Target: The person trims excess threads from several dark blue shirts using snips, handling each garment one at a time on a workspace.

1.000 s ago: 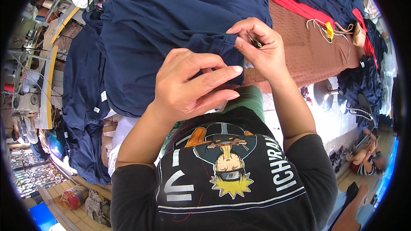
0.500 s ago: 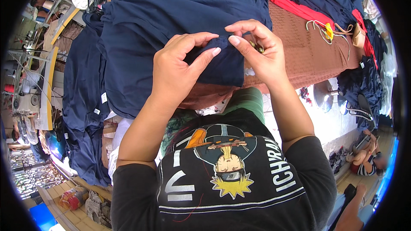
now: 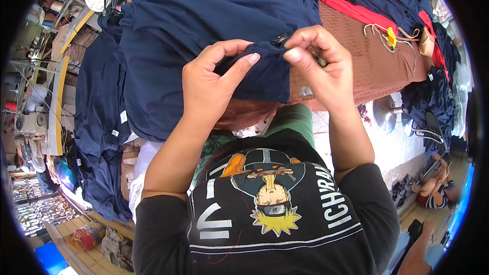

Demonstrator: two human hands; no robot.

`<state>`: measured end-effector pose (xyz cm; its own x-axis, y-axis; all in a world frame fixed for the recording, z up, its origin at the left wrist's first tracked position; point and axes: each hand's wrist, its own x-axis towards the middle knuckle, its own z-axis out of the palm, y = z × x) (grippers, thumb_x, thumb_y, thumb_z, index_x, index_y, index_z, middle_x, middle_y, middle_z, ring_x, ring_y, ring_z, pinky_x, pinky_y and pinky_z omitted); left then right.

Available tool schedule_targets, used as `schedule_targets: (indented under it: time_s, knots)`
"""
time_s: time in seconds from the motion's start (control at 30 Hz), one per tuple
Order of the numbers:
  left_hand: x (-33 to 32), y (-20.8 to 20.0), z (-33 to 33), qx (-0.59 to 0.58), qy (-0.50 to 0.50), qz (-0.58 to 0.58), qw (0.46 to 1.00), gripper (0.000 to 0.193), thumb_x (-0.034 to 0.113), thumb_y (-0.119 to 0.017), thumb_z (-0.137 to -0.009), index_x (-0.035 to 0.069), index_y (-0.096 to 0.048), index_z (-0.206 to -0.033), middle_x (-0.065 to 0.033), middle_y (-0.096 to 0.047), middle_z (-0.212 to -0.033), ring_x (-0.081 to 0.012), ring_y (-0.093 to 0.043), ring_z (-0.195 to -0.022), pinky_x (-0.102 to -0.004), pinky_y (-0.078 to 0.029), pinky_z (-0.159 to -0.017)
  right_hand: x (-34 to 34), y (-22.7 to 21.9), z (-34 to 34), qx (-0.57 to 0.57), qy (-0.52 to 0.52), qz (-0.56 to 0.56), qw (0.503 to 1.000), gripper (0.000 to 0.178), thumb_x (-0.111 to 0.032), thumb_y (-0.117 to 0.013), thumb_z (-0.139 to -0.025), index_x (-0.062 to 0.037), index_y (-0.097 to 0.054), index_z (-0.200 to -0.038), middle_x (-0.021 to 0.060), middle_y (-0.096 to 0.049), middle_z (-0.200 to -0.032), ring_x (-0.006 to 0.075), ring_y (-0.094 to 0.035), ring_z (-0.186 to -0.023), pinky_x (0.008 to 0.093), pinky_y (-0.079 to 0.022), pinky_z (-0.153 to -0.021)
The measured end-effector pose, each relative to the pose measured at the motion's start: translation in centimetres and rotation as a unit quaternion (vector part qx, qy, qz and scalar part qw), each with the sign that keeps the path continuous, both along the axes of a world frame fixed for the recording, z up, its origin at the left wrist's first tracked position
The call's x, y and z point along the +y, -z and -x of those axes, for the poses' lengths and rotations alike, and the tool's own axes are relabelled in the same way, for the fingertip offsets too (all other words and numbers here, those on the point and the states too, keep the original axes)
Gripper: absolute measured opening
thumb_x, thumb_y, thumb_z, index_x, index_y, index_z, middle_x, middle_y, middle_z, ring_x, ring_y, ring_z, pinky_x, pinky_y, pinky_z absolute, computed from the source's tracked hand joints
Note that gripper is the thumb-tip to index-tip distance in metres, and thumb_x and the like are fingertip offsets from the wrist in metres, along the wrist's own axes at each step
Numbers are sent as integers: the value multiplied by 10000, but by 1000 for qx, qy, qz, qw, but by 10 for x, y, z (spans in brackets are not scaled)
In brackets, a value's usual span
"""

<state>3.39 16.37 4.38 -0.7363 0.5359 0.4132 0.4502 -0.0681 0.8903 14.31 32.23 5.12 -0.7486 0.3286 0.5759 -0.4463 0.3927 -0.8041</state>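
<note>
A navy blue garment is spread over the table in front of me. My left hand is closed, with a bunched edge of this cloth pinched between thumb and forefinger. To its right, my right hand is closed too, its thumb and forefinger nearly together at the cloth's edge. Tucked into its curled fingers is a small brass-coloured metal thing, mostly hidden. A small dark patch with a spot of orange shows at the cloth beside the right fingertips; I cannot make out what it is.
Brown textured cloth covers the table at the right, with a red strip and a yellow piece with cords on it. More navy garments hang at the left. Sewing machines stand far left. Another person sits lower right.
My right hand has moved slightly right and down, away from my left. The dark patch with orange has come into sight at the cloth's edge. My left hand has hardly moved.
</note>
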Motion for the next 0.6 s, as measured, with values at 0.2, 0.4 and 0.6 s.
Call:
schedule_targets:
  time_s: [0.2,0.4,0.6]
  knots:
    - [-1,-3,-1,-111,28,-32,993,200,78,-745,-829,-11,-699,-1002,-26,-691,-924,-69,-609,-867,-222,-491,-786,-7,7,1,-8,104,-138,985,297,-78,-739,-803,-19,-595,-1056,108,-617,-930,230,-641,-815,303,-511,-723]
    - [-2,-1,-2,-60,23,-16,998,206,41,-736,-833,-10,-694,-1028,-38,-691,-956,-81,-618,-894,-219,-487,-816,-9,9,10,70,131,-218,965,231,-46,-745,-750,-21,-636,-952,112,-634,-898,264,-645,-763,329,-512,-644]
    - [-3,-1,-2,-3,11,-15,1000,187,41,-742,-824,7,-711,-1006,-28,-691,-943,-83,-613,-902,-223,-483,-824,-7,8,9,76,146,-239,957,231,-45,-750,-722,-29,-649,-929,109,-633,-865,269,-638,-756,334,-503,-636]
